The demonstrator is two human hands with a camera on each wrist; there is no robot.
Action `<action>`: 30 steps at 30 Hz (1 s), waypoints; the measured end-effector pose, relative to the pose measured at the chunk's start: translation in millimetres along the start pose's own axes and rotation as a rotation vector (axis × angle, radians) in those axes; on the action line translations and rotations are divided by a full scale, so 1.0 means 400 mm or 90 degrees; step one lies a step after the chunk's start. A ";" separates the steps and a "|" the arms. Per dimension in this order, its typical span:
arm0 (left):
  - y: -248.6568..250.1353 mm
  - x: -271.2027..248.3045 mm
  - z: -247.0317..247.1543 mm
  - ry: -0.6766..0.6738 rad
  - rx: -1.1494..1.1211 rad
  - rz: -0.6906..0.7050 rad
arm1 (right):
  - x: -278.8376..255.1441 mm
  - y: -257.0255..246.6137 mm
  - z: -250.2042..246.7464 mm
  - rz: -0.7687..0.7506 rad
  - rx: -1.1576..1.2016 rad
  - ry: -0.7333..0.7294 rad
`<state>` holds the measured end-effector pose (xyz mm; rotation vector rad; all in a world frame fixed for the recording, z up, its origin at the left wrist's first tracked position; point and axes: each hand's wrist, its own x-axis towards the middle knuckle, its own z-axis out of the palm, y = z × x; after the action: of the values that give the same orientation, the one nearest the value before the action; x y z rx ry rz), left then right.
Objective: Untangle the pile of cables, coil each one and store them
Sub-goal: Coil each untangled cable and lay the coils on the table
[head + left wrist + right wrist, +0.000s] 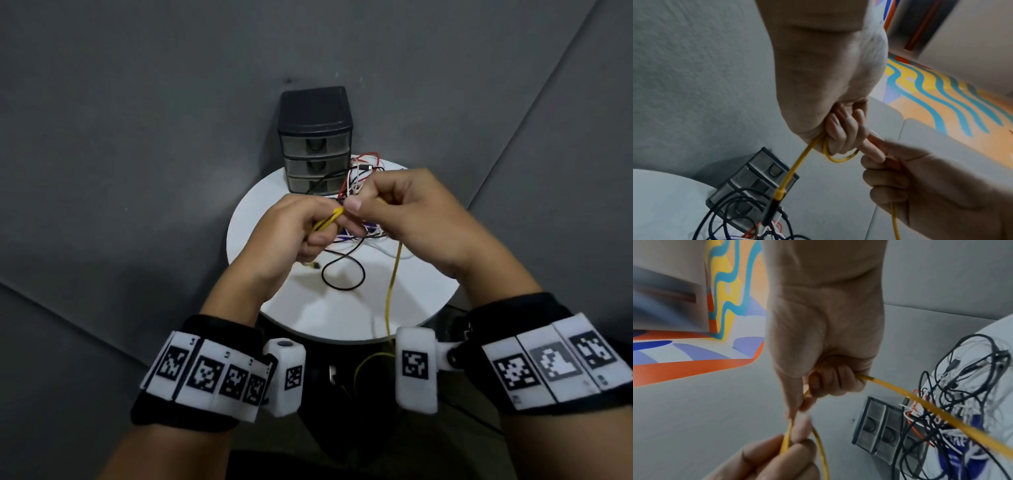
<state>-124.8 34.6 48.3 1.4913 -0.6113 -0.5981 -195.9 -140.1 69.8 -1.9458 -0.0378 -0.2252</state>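
Both hands hold a yellow cable (393,277) above a round white table (342,315). My left hand (305,229) grips a small loop of the yellow cable (838,158), and the cable's plug end (777,199) hangs below the fist. My right hand (404,209) grips the same cable (920,404) in a fist; its thumb meets the left hand's fingers. The long yellow tail drops past the table's near edge. A tangled pile of cables (356,205), black, white, red and blue, lies on the table behind the hands, partly hidden by them.
A small dark three-drawer organizer (315,137) stands at the table's far edge, all drawers closed. A black cable loop (342,274) lies on the table below my hands. Grey upholstery (137,171) surrounds the table.
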 end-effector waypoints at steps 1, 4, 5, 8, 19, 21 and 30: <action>0.010 0.000 0.001 -0.011 -0.022 -0.015 | 0.004 0.008 -0.002 -0.008 0.011 0.036; 0.026 0.005 -0.002 -0.052 -0.113 -0.028 | 0.021 0.032 0.003 -0.004 0.064 0.100; 0.028 0.009 -0.005 -0.065 -0.150 -0.021 | 0.027 0.042 0.011 0.009 0.079 0.095; 0.025 0.017 -0.009 -0.076 -0.257 0.003 | 0.035 0.064 0.043 0.076 0.189 0.045; -0.009 0.041 0.001 0.174 -0.272 0.121 | 0.004 -0.001 0.081 0.121 -0.004 -0.262; -0.012 0.044 0.005 0.171 -0.086 0.102 | 0.015 -0.038 0.051 0.072 -0.063 -0.232; -0.003 0.013 -0.019 -0.006 -0.094 0.013 | 0.080 -0.007 -0.041 -0.033 -0.099 0.118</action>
<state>-115.6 36.6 47.4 1.3427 -0.5765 -0.6215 -167.2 -156.9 83.8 -2.0721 0.0524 -0.4543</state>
